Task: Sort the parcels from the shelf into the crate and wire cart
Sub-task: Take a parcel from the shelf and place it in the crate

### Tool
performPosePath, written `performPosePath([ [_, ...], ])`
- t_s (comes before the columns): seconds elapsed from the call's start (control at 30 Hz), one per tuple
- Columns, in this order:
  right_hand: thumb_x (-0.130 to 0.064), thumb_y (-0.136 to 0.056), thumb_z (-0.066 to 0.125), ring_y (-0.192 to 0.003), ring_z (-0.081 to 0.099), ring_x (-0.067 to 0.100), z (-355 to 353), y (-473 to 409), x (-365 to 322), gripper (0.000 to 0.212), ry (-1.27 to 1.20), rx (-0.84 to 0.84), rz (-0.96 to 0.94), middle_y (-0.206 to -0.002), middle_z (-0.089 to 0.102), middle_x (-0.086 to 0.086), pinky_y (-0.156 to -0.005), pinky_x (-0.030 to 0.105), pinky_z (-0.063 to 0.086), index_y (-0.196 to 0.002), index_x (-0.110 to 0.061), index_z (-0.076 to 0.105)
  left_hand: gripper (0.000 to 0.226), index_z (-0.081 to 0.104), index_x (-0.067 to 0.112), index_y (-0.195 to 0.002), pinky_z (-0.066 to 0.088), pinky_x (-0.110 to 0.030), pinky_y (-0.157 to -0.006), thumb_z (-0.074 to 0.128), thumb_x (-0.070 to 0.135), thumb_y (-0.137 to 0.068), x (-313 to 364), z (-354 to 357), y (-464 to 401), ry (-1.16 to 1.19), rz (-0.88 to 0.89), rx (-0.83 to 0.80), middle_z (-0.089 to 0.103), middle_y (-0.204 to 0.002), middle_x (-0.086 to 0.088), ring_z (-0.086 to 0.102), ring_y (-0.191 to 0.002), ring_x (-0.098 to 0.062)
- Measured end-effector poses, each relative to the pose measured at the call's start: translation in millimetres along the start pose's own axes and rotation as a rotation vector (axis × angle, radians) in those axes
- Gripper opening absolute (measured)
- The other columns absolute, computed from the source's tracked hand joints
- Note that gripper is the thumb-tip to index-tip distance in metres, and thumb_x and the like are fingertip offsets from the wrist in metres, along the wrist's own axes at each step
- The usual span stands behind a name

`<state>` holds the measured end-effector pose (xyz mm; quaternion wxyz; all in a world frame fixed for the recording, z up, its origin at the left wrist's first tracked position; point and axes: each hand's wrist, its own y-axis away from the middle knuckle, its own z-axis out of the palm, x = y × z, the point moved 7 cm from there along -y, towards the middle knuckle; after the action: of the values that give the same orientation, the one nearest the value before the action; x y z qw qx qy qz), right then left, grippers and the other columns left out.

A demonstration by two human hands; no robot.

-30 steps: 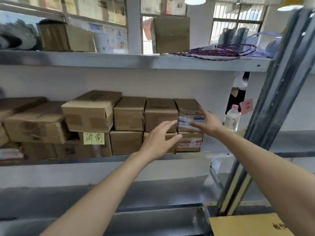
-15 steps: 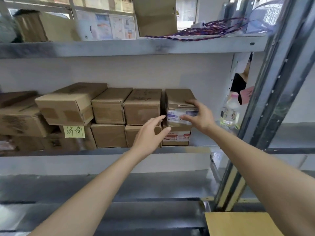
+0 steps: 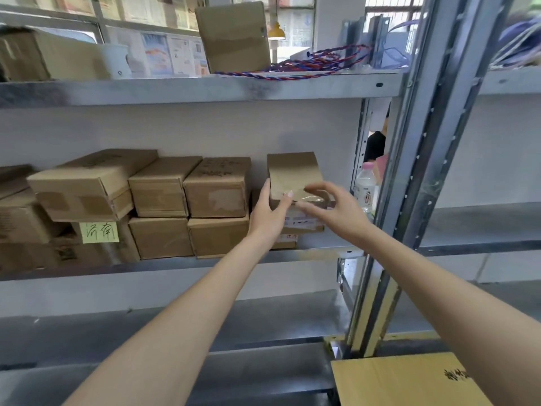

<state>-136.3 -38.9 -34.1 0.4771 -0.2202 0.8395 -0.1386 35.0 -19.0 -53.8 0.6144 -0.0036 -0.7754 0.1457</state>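
Several brown cardboard parcels are stacked in two layers on the middle shelf (image 3: 322,248). The top parcel at the right end (image 3: 292,174) sits apart from its neighbours, pulled towards me. My left hand (image 3: 268,213) holds its left side, thumb on the front face. My right hand (image 3: 332,209) is blurred, fingers spread, just in front of the parcel's right front corner. Beneath it lies a labelled parcel (image 3: 306,225). No crate or wire cart is in view.
A water bottle (image 3: 364,186) stands at the shelf's right end beside the metal upright (image 3: 409,200). A green handwritten note (image 3: 99,232) hangs on the left stack. The upper shelf holds a box (image 3: 234,36) and twisted cables (image 3: 307,63). A cardboard sheet (image 3: 395,379) lies lower right.
My left hand reached forward and took the left side of the right-end top parcel. My right hand came off its label and spread open. The parcel shifted out from its row.
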Motion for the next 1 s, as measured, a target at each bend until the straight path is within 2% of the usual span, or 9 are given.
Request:
performPosePath([
  [0.1, -0.044, -0.098, 0.063, -0.106, 0.069, 0.010, -10.3, 3.4, -4.4, 0.033, -0.099, 0.078, 0.005, -0.129, 0.063, 0.000, -0.082, 0.028, 0.061, -0.126, -0.026, 0.065, 0.061, 0.034, 0.043, -0.152, 0.040, -0.035, -0.111, 0.059, 0.051, -0.097, 7.2, -0.6, 6.3, 0.042, 0.041, 0.009, 0.049, -0.144, 0.019, 0.046, -0.132, -0.008],
  [0.23, -0.032, -0.102, 0.060, -0.111, 0.061, 0.008, -16.0, 11.0, -13.2, 0.043, -0.101, 0.082, 0.020, -0.136, 0.054, -0.009, -0.074, 0.020, 0.058, -0.144, -0.027, 0.052, 0.048, 0.042, 0.052, -0.140, 0.045, -0.049, -0.110, 0.054, 0.056, -0.093, 15.0, -7.5, 15.8, 0.095, 0.061, 0.023, 0.053, -0.144, 0.012, 0.051, -0.131, -0.016],
  [0.3, -0.031, -0.103, 0.059, -0.120, 0.054, 0.009, -15.5, 17.5, -19.3, 0.046, -0.085, 0.072, 0.014, -0.140, 0.052, -0.009, -0.082, 0.022, 0.055, -0.147, -0.031, 0.048, 0.038, 0.045, 0.051, -0.138, 0.047, -0.048, -0.108, 0.050, 0.052, -0.100, 22.1, -12.7, 23.8, 0.124, 0.090, 0.042, 0.055, -0.141, 0.010, 0.053, -0.128, -0.015],
  [0.47, -0.015, -0.104, 0.055, -0.107, 0.056, -0.005, -5.0, 38.2, -47.1, 0.045, -0.109, 0.084, 0.010, -0.133, 0.052, -0.008, -0.070, 0.008, 0.052, -0.148, -0.023, 0.048, 0.031, 0.055, 0.047, -0.132, 0.052, -0.044, -0.104, 0.054, 0.047, -0.101, 34.9, -36.3, 48.1, 0.210, 0.125, 0.055, 0.058, -0.138, 0.010, 0.056, -0.126, -0.013],
  [0.57, -0.010, -0.104, 0.052, -0.115, 0.063, 0.015, 6.1, 46.5, -72.7, 0.047, -0.096, 0.070, -0.028, -0.138, 0.055, 0.000, -0.082, 0.025, 0.060, -0.147, -0.030, 0.048, 0.057, 0.049, 0.047, -0.137, 0.053, -0.044, -0.103, 0.075, 0.049, -0.087, 37.5, -64.9, 64.4, 0.235, 0.151, 0.052, 0.056, -0.141, 0.007, 0.056, -0.128, -0.016],
  [0.67, -0.019, -0.106, 0.051, -0.124, 0.058, 0.016, 32.2, 53.9, -106.7, 0.049, -0.081, 0.026, -0.037, -0.145, 0.052, -0.002, -0.098, 0.040, 0.057, -0.148, -0.042, 0.045, 0.107, 0.030, 0.042, -0.154, 0.051, -0.045, -0.106, 0.085, 0.065, -0.065, 33.4, -101.2, 84.6, 0.287, 0.068, 0.064, 0.049, -0.150, 0.002, 0.051, -0.135, -0.017],
  [0.77, -0.020, -0.106, 0.050, -0.137, 0.044, 0.018, 64.4, 58.5, -144.1, 0.049, 0.079, 0.008, -0.065, -0.152, 0.043, 0.002, -0.114, 0.036, 0.040, -0.152, -0.037, 0.045, 0.127, 0.036, 0.030, -0.155, 0.051, -0.046, -0.105, 0.087, 0.078, -0.048, 24.6, -144.3, 100.7, 0.241, 0.009, 0.134, 0.052, -0.147, 0.001, 0.055, -0.131, -0.019],
  [0.9, -0.013, -0.103, 0.050, -0.126, 0.052, 0.016, 117.2, 67.6, -198.4, 0.051, 0.020, -0.027, -0.065, -0.143, 0.049, 0.001, -0.105, 0.042, 0.052, -0.150, -0.034, 0.049, 0.093, 0.051, 0.032, -0.144, 0.055, -0.035, -0.098, 0.086, 0.066, -0.066, 28.7, -211.8, 135.3, 0.188, 0.059, 0.195, 0.053, -0.136, 0.009, 0.056, -0.121, -0.008],
  [1.0, -0.030, -0.105, 0.050, -0.129, 0.054, 0.016, 160.1, 76.2, -244.5, 0.042, -0.121, -0.098, -0.059, -0.141, 0.055, -0.001, -0.110, 0.043, 0.047, -0.146, -0.026, 0.055, 0.073, 0.048, 0.033, -0.147, 0.055, -0.022, -0.088, 0.076, 0.056, -0.084, 32.6, -269.9, 159.0, 0.284, 0.100, 0.250, 0.052, -0.139, 0.011, 0.058, -0.119, -0.006],
])
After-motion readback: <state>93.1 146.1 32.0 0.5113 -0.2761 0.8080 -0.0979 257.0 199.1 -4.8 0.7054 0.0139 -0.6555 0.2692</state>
